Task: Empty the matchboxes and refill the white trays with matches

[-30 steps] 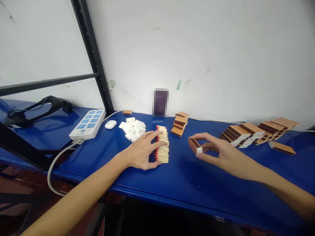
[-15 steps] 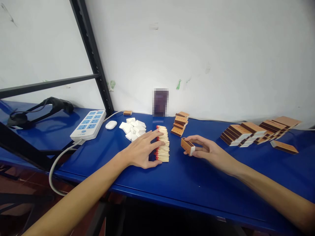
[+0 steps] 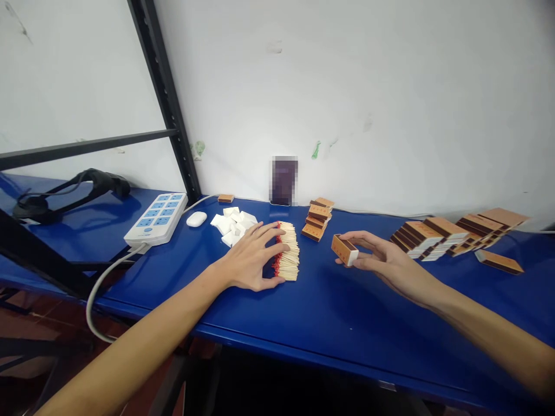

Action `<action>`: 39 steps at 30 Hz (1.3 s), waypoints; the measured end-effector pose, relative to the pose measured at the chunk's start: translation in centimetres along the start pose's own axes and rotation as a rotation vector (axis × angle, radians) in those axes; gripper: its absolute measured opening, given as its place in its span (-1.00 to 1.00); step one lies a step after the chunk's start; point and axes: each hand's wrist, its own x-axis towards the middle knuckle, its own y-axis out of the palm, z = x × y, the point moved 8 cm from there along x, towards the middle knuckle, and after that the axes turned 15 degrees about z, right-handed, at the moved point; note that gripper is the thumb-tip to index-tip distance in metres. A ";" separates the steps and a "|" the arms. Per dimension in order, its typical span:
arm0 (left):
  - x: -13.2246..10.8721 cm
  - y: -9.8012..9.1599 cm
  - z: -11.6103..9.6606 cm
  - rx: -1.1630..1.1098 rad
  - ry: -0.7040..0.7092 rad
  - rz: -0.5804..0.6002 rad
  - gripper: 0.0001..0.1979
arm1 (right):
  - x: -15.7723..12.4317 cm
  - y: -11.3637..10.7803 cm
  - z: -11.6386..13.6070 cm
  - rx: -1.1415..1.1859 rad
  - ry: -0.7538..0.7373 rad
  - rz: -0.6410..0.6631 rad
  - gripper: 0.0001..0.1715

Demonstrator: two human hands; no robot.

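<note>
My left hand (image 3: 249,260) lies on the blue table (image 3: 329,312) with fingers spread over the red-tipped end of a long pile of matchsticks (image 3: 288,260), touching it. My right hand (image 3: 381,260) pinches a small brown matchbox (image 3: 344,249) with a white end, just above the table to the right of the matchsticks. A short stack of brown matchboxes (image 3: 318,218) stands behind, between the two hands.
A heap of white inner trays (image 3: 233,224) lies left of the matchsticks. A white power strip (image 3: 156,218), a white mouse (image 3: 196,219) and a black strap (image 3: 69,193) sit at the left. Rows of matchboxes (image 3: 459,231) lean at the right. A black shelf post (image 3: 167,110) rises behind.
My right hand with the matchbox swung left toward the matchsticks, then back a little to the right. My left hand stayed on the matchstick pile.
</note>
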 end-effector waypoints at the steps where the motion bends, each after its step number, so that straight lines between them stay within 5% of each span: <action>1: 0.0 0.0 0.0 -0.002 -0.004 -0.003 -0.42 | -0.2 -0.2 0.1 -0.006 0.007 -0.012 -0.51; 14: 0.1 0.0 -0.2 -0.003 -0.002 0.010 -0.45 | -0.3 1.1 -0.7 0.049 0.049 0.033 -0.48; 29: -0.2 -0.1 -1.8 -0.020 0.027 0.004 -0.58 | 0.0 4.9 -1.4 0.593 0.102 0.157 -0.53; 39: -1.3 -0.8 -2.4 -0.007 0.114 -0.240 -0.84 | 1.3 3.8 -1.6 0.682 0.103 0.073 -0.53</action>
